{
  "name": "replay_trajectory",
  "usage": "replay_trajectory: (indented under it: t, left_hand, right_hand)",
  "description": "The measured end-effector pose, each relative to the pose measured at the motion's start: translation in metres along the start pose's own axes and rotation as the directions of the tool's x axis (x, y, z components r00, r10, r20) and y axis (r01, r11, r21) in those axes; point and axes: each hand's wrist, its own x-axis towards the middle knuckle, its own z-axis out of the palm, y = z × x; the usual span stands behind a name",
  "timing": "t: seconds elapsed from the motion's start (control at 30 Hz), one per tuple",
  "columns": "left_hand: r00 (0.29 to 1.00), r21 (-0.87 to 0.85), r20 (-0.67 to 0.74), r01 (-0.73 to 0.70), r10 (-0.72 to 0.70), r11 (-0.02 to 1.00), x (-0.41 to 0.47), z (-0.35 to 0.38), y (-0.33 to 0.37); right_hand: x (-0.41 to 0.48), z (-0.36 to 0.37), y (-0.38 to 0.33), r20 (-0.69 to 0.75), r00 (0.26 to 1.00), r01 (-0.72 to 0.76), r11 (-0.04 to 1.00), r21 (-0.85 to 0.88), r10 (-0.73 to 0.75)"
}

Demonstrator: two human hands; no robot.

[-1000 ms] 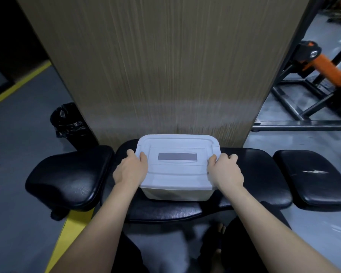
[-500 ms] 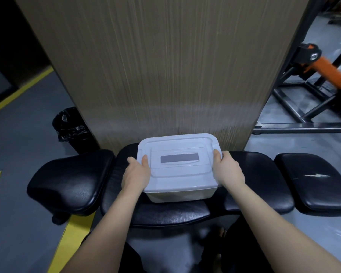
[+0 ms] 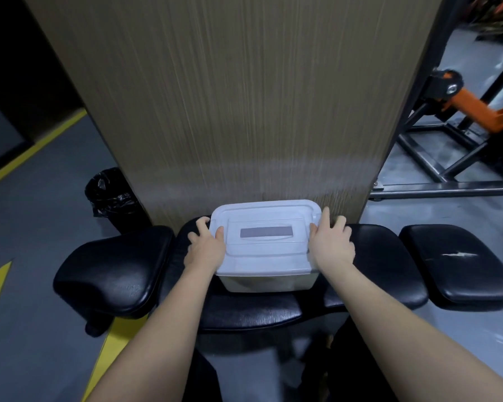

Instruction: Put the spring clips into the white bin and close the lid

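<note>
The white bin (image 3: 266, 281) stands on the black padded bench (image 3: 384, 256), close to the wood-grain wall. Its lid (image 3: 263, 256) lies flat on top, with a grey strip in the middle. My left hand (image 3: 205, 250) rests against the lid's left edge, thumb on top and fingers spread along the side. On the lid's right edge lies my right hand (image 3: 331, 245), thumb on the rim and fingers splayed past the back corner. No spring clips show; the bin's inside is hidden by the lid.
A wood-grain wall panel (image 3: 244, 111) rises right behind the bin. Further black pads sit at left (image 3: 111, 271) and right (image 3: 459, 265). A black-bagged waste bin (image 3: 111, 195) stands on the floor at left, and an orange-and-black metal frame (image 3: 462, 111) at right.
The bin has slid back toward the wall between my hands. My fingers, curled on the lid edges before, are now spread out.
</note>
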Motion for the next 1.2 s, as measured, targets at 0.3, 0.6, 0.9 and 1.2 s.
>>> replay_trajectory:
  t: [0.3, 0.6, 0.9, 1.2]
  left_hand:
    - [0.802, 0.245, -0.229, -0.501, 0.552, 0.830, -0.029, -0.006, 0.002]
    - [0.819, 0.307, 0.159, -0.571, 0.551, 0.761, 0.027, 0.020, 0.035]
    - [0.798, 0.458, 0.130, -0.575, 0.589, 0.678, 0.049, 0.044, 0.037]
    - [0.842, 0.252, 0.288, -0.525, 0.455, 0.813, 0.057, -0.081, 0.148]
  right_hand:
    - [-0.008, -0.013, 0.011, -0.129, 0.929, 0.340, 0.937, -0.075, -0.348]
    - [0.040, 0.008, -0.028, 0.103, 0.889, 0.450, 0.893, -0.005, -0.447]
    - [0.048, 0.026, -0.031, 0.077, 0.909, 0.413, 0.909, -0.048, -0.409]
    - [0.083, -0.105, -0.098, 0.308, 0.900, 0.326, 0.945, -0.003, -0.309]
